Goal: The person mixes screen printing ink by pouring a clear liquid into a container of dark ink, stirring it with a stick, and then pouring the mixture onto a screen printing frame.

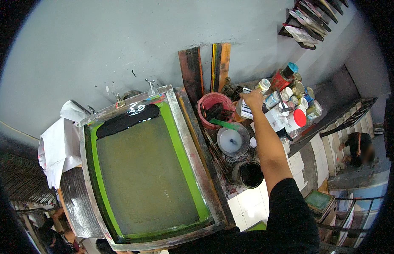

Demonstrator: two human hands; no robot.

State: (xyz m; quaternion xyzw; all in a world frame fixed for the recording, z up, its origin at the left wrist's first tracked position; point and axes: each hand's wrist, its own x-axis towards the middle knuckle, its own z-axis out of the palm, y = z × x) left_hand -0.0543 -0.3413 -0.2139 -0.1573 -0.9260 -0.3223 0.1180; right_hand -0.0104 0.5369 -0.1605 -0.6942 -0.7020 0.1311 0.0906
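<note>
My right hand (pixel 253 100) reaches out over a crowded work surface, its fingers stretched toward the upper edge of a flat, phone-like thing (pixel 246 111) with a pale face. Whether the fingertips touch it is hard to see. Just beyond the knuckles stands a small jar with a pale lid (pixel 264 84). To the left lies a printing screen (pixel 146 178) in a worn frame with green borders. A thick band of black ink (pixel 129 120) runs across its far end. My left hand is out of sight.
Left of my forearm stand a pink tub (pixel 214 99) with dark tools, a bowl of whitish liquid (pixel 231 142) and a pot of black ink (pixel 250 174). Several jars crowd the right, including a red-lidded one (pixel 299 117). Boards (pixel 191 72) lean on the wall. Other people appear at both edges.
</note>
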